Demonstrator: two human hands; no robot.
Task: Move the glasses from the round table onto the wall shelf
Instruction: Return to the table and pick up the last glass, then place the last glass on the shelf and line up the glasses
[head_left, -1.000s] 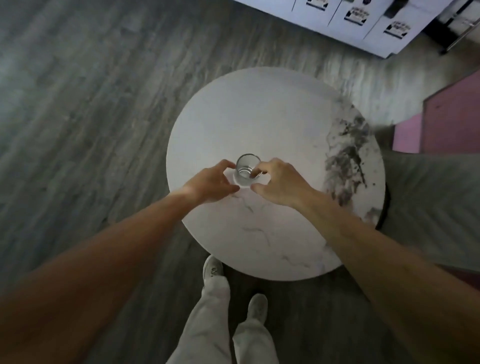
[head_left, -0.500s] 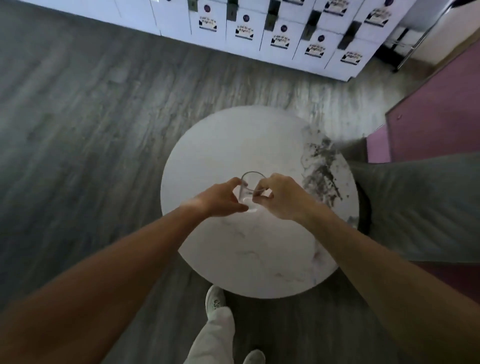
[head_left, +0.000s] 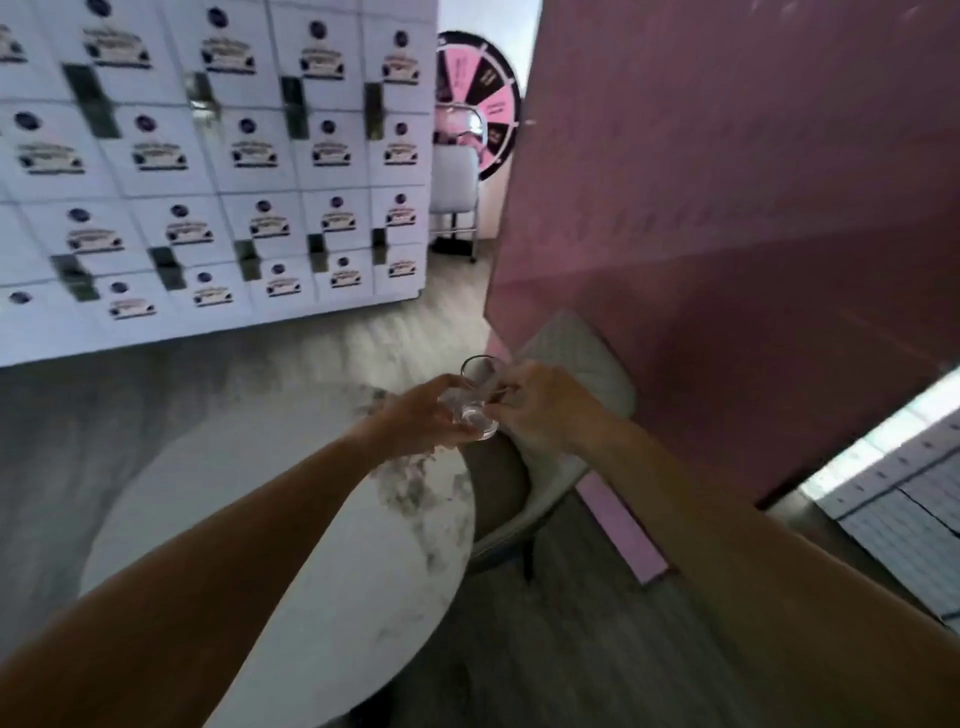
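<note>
glass (head_left: 477, 400) held clear of the round table (head_left: 291, 519), between both hands | left hand (head_left: 415, 421) closed on its near-left side, right hand (head_left: 545, 405) pinching its right side | axis tilted, rim away from hands | wall shelf not in view | both hands equally near

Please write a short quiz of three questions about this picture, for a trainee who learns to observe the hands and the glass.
1. True or false: the glass stands on the table.
2. Which hands hold the glass? A) left only B) right only C) both
3. Fill in: the wall behind the right hand is ____.

Key: 1. False, it is lifted. 2. C, the left hand also grips it. 3. Pink.
</note>
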